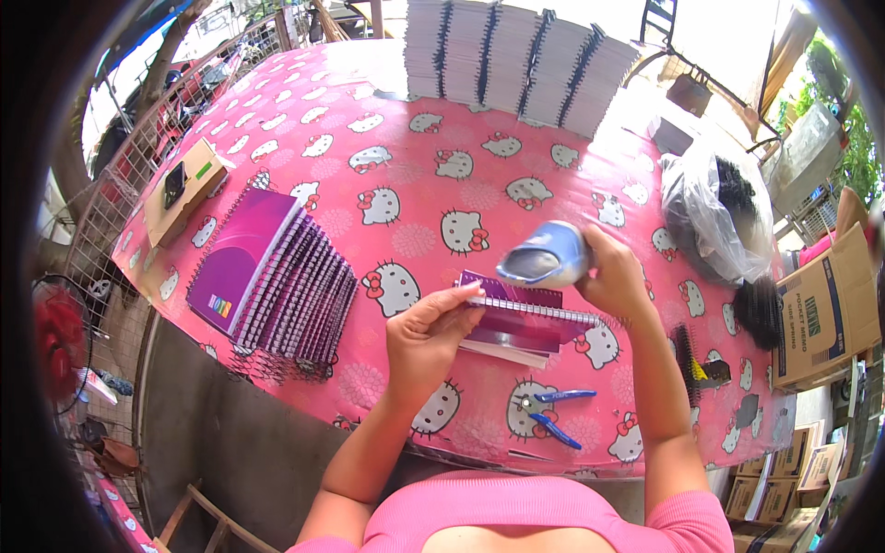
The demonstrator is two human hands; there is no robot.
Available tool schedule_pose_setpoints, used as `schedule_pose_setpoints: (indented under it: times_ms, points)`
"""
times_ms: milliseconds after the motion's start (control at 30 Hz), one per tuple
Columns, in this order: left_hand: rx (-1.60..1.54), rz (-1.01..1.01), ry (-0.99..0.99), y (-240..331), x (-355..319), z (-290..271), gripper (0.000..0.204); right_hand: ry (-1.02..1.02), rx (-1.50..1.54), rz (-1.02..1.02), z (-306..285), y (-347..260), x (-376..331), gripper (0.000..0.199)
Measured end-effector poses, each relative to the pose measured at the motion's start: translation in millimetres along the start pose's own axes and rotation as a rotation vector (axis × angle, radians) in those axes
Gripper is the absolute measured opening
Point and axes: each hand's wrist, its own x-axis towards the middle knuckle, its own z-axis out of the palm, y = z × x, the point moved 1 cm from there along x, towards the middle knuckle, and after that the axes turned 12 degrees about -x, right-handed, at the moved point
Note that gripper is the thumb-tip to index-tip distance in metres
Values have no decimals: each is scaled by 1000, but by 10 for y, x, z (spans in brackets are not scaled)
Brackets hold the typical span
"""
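Observation:
A small purple notebook (502, 320) lies on the table in front of me, with a wire coil (544, 311) along its edge. The coil's loose end sticks out past the right side of the notebook. My left hand (431, 332) pinches the left end of the coiled edge. In my right hand (612, 276) is a blue, hollow, shoe-like thing (546, 255), held just above the coil; its exact kind I cannot tell. Nearer to me lie blue-handled pliers (556, 430) with their handles apart.
A stack of purple spiral notebooks (244, 249) stands at left, beside a cardboard piece (189, 194) bearing a black phone (174, 184). Tall stacks of bound white paper (507, 60) rise at the far edge. At right are a plastic bag (705, 212) of black coils and a carton (825, 309).

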Motion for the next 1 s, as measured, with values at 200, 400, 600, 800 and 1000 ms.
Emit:
schedule_pose_setpoints:
  times_ms: [200,400,600,800,1000]
  points:
    - [-104,-25,-79,-20,89,65,30,106,-231,34,436,570,-653,42]
    - [-144,-66,20,-139,27,44,33,208,63,27,-1085,-497,-850,46]
    - [-151,-52,-50,-177,-23,78,34,-643,-211,-294,-486,-917,-118,50]
    - [-110,-52,-34,-176,5,76,29,93,-83,-376,-562,-952,-388,47]
    - [-105,27,-167,-91,9,162,25,-1,364,-202,-447,-442,-1475,60]
